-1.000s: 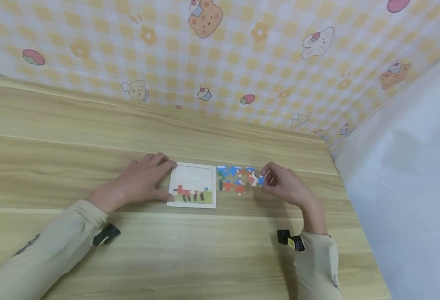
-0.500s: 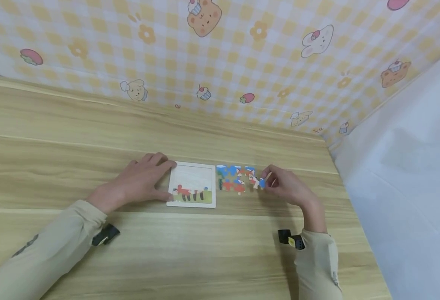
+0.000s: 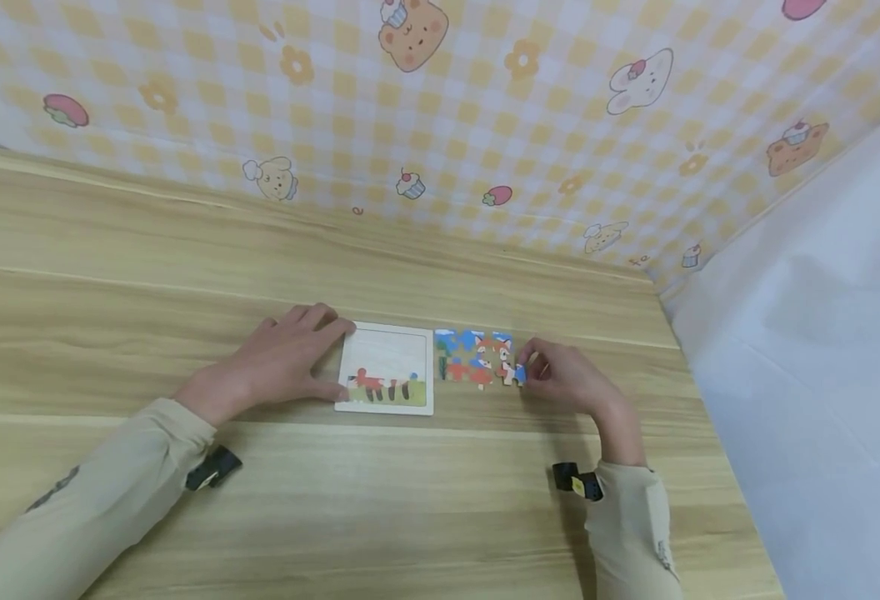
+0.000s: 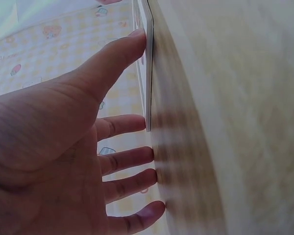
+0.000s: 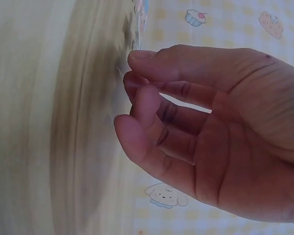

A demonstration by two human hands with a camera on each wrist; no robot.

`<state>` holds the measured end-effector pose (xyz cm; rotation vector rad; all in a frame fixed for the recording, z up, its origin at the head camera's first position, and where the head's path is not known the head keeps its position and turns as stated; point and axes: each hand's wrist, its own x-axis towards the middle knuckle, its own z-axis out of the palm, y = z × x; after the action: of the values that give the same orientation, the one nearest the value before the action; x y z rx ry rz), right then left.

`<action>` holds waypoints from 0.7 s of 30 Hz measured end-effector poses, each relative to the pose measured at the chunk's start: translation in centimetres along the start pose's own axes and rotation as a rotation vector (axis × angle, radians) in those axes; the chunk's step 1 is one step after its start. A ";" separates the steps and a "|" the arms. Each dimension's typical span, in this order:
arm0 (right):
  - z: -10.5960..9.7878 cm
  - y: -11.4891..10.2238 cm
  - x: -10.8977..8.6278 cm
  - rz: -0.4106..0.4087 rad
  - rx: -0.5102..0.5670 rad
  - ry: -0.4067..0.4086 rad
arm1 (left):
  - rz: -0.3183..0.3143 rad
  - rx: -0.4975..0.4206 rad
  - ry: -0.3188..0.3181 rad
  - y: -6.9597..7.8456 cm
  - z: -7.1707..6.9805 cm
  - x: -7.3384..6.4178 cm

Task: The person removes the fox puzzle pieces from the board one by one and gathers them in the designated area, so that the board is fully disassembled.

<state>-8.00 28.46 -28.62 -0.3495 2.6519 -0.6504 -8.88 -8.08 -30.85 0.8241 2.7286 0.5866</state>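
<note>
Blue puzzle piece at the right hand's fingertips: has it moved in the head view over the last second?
Yes. Judged against the white frame, the blue puzzle piece has shifted slightly toward the picture's bottom edge.

The desk (image 3: 380,508) has a pale wood-grain top with lengthwise seams. On it a white-rimmed puzzle tray (image 3: 429,367) lies flat, colourful jigsaw pieces (image 3: 481,377) just beside its right edge.
</note>
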 end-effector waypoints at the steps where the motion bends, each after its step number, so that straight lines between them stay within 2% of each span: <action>1: 0.1 0.0 0.0 0.005 0.000 0.001 | 0.000 -0.001 0.000 0.0 0.0 0.0; 11: 0.4 0.3 0.3 -0.001 0.007 -0.005 | -0.008 -0.011 -0.008 0.1 -0.1 0.0; 21: 0.7 0.3 0.6 -0.027 -0.008 0.025 | -0.018 -0.019 -0.018 0.2 -0.1 0.0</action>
<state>-8.32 28.23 -29.49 -0.3820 2.6790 -0.6565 -8.77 -7.97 -30.65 0.7964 2.7074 0.5971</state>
